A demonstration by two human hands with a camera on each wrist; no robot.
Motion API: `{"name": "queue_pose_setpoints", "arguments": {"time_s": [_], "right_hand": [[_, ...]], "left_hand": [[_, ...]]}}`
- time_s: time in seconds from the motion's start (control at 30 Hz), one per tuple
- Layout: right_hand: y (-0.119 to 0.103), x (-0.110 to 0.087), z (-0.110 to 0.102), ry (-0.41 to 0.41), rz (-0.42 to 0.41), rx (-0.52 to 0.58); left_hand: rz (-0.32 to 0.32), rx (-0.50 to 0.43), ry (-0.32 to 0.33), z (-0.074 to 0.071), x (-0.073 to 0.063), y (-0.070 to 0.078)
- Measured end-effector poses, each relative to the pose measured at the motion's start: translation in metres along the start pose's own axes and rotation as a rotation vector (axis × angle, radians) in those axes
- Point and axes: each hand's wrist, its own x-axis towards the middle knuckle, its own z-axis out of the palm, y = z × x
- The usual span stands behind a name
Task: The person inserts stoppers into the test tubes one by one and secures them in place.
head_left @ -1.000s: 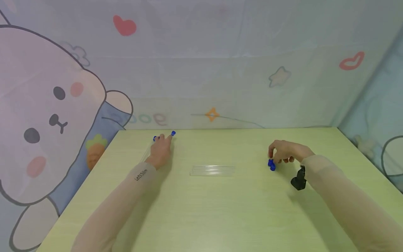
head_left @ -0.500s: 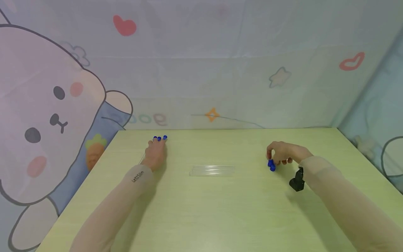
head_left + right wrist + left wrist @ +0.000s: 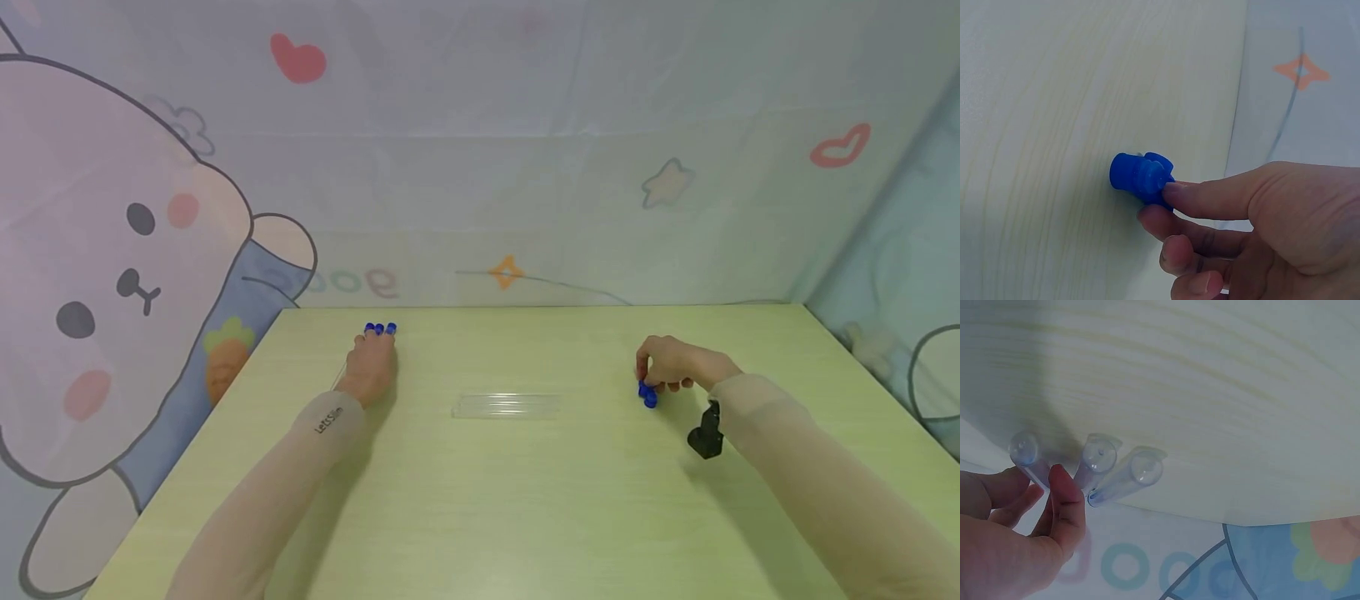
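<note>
In the head view, the left hand [image 3: 371,369] is at the upper left of the table [image 3: 480,508], with a neat row of three blue caps [image 3: 379,329] showing just beyond its fingertips. Some uncapped tubes [image 3: 506,406] lie crosswise near the centre of the frame; they are too clear to count, and no blue shows on them. The right hand [image 3: 672,360] is at centre right, its fingers bent down to a cluster of loose caps [image 3: 649,401].

In the left wrist view, three clear tubes point their rounded ends toward the camera. The hand seems to pinch the leftmost tube [image 3: 1024,448] between thumb and fingers, with the middle tube [image 3: 1100,454] and the rightmost tube [image 3: 1147,469] just beside it. The capped ends are hidden here.

In the right wrist view, thumb and forefinger pinch at the cluster, at least two caps touching; which one is gripped is unclear.

Judging by this, three tubes look capped and ranged together, while the central tubes and the caps at right remain unjoined.
</note>
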Motion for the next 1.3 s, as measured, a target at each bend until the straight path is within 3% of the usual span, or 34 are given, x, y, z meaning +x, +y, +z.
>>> {"name": "queue_pose_setpoints", "arguments": {"time_s": [0.4, 0.7, 1.03, 1.3], "right_hand": [[0.0, 0.004, 0.002, 0.054, -0.03, -0.049], [-0.002, 0.005, 0.005, 0.088, -0.064, -0.077], [0.0, 0.007, 0.007, 0.092, -0.094, -0.096], [-0.003, 0.006, 0.009, 0.11, -0.067, -0.103]], "left_hand": [[0.003, 0.01, -0.015, -0.003, -0.002, 0.001], [0.081, 0.023, 0.064, -0.003, 0.0, 0.003], [0.139, -0.049, 0.088, -0.002, -0.002, 0.042], [0.333, -0.157, 0.063, -0.001, -0.008, 0.075]]}}
